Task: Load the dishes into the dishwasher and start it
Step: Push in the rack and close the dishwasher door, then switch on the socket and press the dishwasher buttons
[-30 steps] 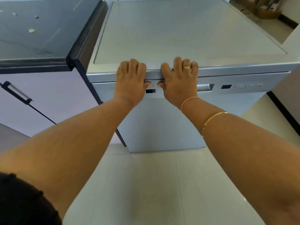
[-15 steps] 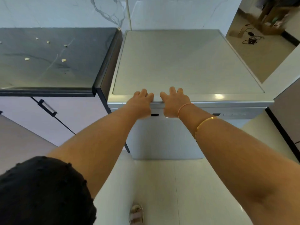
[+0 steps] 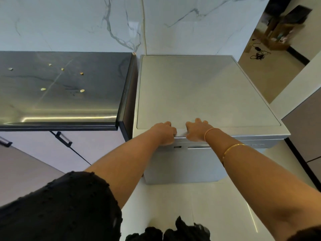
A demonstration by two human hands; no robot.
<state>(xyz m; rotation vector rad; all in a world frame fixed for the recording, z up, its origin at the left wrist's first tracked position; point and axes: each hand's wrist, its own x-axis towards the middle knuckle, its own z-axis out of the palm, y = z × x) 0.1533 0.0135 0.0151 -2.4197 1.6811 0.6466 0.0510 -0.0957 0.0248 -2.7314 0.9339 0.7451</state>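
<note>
Hands side by side, equally near: left hand (image 3: 164,134) and right hand (image 3: 197,130) curl over the crosswise top edge of the dishwasher door (image 3: 182,164) (closed).

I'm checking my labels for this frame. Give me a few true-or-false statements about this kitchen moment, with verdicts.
1. The left hand and right hand both grip the front top edge of the dishwasher. True.
2. The dishwasher door hangs open. False: it is closed.
3. The countertop beside the dishwasher is white. False: it is dark.
4. Small pale scraps lie on that countertop. True.
5. A gold bangle sits on the left arm. False: it is on the right forearm.
</note>
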